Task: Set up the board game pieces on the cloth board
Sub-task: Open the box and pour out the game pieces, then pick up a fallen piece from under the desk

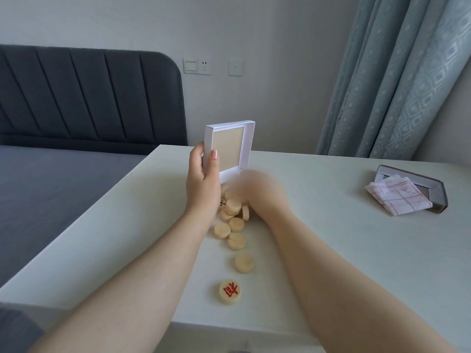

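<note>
Your left hand [203, 182] grips the tipped box [229, 146], your right hand [254, 187] is too blurred to read, and a hasty sweep could roll pieces [236, 224] off the bench [344, 250].

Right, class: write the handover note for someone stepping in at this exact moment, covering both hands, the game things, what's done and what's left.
Left hand grips the white box tray, held upright beyond the pile.
Right hand is blurred over the wooden pieces; grip unreadable.
Pieces lie spilled on the table, one red-marked piece face up nearest.
Cloth board sits folded on the other box half, right.
Done: pieces out of the box. Left: spread the cloth, place every piece.
</note>
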`<state>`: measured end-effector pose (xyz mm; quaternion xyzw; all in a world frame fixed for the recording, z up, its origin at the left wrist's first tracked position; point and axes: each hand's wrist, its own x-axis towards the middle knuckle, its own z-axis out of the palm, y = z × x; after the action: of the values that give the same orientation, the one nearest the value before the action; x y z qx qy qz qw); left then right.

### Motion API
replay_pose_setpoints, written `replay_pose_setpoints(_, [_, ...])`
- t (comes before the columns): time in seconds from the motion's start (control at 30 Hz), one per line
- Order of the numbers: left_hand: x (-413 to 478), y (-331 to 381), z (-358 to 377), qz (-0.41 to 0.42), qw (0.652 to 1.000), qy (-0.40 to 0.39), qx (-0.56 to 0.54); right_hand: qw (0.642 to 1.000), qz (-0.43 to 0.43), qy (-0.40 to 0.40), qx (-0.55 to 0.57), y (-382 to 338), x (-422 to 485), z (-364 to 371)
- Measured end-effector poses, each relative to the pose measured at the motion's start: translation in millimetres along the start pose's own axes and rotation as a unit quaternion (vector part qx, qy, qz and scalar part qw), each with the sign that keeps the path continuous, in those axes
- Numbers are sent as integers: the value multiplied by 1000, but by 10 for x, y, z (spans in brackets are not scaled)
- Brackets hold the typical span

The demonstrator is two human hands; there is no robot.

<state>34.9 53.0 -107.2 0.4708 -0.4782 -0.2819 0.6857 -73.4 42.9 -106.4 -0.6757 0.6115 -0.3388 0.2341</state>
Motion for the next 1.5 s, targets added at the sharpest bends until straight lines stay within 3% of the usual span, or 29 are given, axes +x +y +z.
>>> replay_pose_setpoints(0.13, [15,0,-3,-26,999,24,-20,990,16,70,121,6,-38,-43])
replay_pose_setpoints(0.23, [12,30,-20,-25,999,37,-9,987,-13,131,92,-3,-106,-66])
replay_pose_setpoints(0.4, [49,245,36,-26,998,54,-21,984,-27,161,76,-18,-177,-233])
replay_pose_setpoints(0.57, [-2,607,331,-156,982,-3,-102,976,-59,138,160,-85,-250,-570])
replay_pose_setpoints(0.67, [-165,745,583,-231,965,-23,-124,975,-19,156,157,-1,-357,-771])
replay_pose_setpoints(0.8, [-446,747,878,-272,959,-56,-62,968,56,202,139,295,-563,-1024])
replay_pose_setpoints(0.93, [-790,695,1095,-303,934,-190,3,963,137,226,58,679,-796,-1255])
replay_pose_setpoints(1.0, [-928,659,1199,-300,923,-234,53,958,166,231,35,845,-908,-1372])
replay_pose_setpoints(1.23, [-1152,550,1409,-185,917,-275,220,946,220,228,-63,1152,-1058,-1589])
replay_pose_setpoints(1.37, [-1151,531,1437,-119,882,-332,313,946,222,205,-117,1176,-1068,-1611])
replay_pose_setpoints(1.5, [-1133,512,1443,-101,874,-345,327,946,206,213,-127,1141,-1043,-1564])
